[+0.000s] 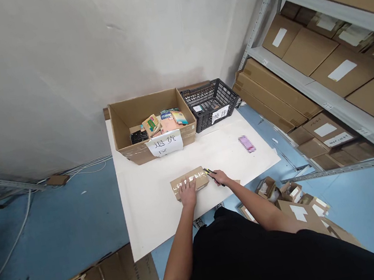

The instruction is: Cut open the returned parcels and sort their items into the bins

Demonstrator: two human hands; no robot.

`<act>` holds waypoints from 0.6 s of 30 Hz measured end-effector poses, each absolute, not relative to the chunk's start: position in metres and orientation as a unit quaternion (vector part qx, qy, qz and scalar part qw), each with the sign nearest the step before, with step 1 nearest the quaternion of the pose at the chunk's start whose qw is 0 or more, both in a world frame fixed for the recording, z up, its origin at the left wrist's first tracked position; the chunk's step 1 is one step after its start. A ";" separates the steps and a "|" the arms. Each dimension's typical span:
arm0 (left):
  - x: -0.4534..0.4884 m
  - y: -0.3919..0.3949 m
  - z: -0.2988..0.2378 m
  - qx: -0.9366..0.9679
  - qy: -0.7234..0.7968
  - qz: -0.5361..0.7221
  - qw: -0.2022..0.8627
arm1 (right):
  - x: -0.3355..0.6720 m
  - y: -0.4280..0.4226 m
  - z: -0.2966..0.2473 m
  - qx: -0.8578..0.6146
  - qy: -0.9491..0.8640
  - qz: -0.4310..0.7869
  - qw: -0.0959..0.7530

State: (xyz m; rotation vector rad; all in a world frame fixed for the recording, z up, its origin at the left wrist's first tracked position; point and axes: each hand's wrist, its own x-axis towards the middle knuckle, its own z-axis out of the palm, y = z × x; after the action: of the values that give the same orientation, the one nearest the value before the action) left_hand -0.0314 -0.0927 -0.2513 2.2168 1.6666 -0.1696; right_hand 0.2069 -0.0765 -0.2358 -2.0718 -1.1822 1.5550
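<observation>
On the white table lies a small taped cardboard box, long side roughly across my view. My left hand rests on its top with the fingers spread flat, steadying contact near the middle. Close to the box's right end, my right hand is closed around a black and yellow utility knife. The knife's tip points at the right end of the box; whether it touches the cardboard I cannot tell. Beneath my right hand, part of another flat brown piece shows at the table edge.
At the table's back stand a large open carton holding several small packages and a black plastic crate, both with paper signs. A blurred pink item lies to the right. Shelves with cartons and floor boxes flank the right side.
</observation>
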 end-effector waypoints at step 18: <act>-0.030 -0.098 -0.252 0.787 0.592 -0.055 0.164 | 0.225 -0.091 -0.216 -0.719 -0.459 0.522 0.016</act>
State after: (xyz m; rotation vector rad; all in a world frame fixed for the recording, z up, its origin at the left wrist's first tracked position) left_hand -0.0301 -0.0978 -0.2520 2.2436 1.6883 -0.1575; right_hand 0.2252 -0.0907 -0.2161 -2.2360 -1.4276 1.6230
